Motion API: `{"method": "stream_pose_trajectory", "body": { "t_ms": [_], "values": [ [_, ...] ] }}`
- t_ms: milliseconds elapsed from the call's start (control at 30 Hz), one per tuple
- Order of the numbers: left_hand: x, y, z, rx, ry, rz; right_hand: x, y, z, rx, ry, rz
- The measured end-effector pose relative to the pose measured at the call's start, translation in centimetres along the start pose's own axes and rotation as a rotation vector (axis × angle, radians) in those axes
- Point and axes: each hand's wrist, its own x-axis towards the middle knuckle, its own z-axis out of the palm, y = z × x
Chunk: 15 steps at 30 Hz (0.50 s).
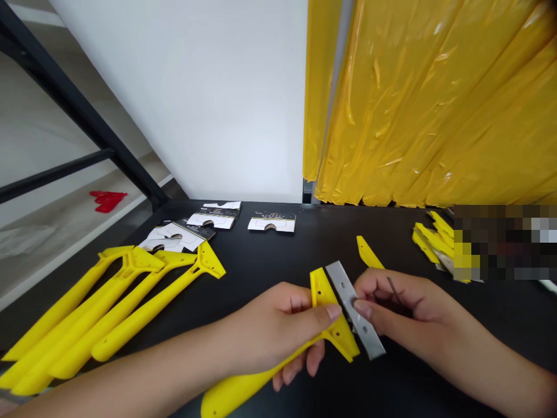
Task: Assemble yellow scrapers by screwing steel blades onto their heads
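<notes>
My left hand (296,322) is closed around a yellow plastic scraper handle (243,386), thumb on its wide, flared head. Between the thumb and fingers of my right hand (404,305) is a flat grey metal blade (348,296) with holes in it. The blade lies alongside the front edge of the scraper head, with a narrow gap at the top; whether they touch lower down I cannot tell. A thin dark rod (394,288) also shows at my right hand. Just behind that hand is a yellow plastic strip (368,253), partly hidden by it.
Several yellow scraper handles (143,310) lie at the left of the black table (313,238). Printed cards (272,223) lie near the back. At the right is a pile of yellow pieces (435,238), partly blurred out. Yellow plastic sheeting (426,104) hangs behind.
</notes>
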Motion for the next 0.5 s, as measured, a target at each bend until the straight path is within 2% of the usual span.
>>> {"method": "stream_pose_trajectory", "body": {
  "t_ms": [133,267,333,500],
  "values": [
    [-0.3,0.3,-0.4,0.042,-0.009,-0.032,0.3,0.1,-1.2,0.177,0.173,-0.058],
    [-0.4,0.3,-0.7,0.049,-0.011,-0.042,0.4,0.0,-2.1,0.232,0.328,-0.086],
    [-0.4,0.2,-0.7,0.041,0.004,-0.034,0.4,-0.3,-2.0,0.229,0.323,-0.079],
    [-0.4,0.4,-0.3,0.016,-0.014,0.018,0.3,-1.1,-1.0,0.183,0.175,-0.008]
  ]
}}
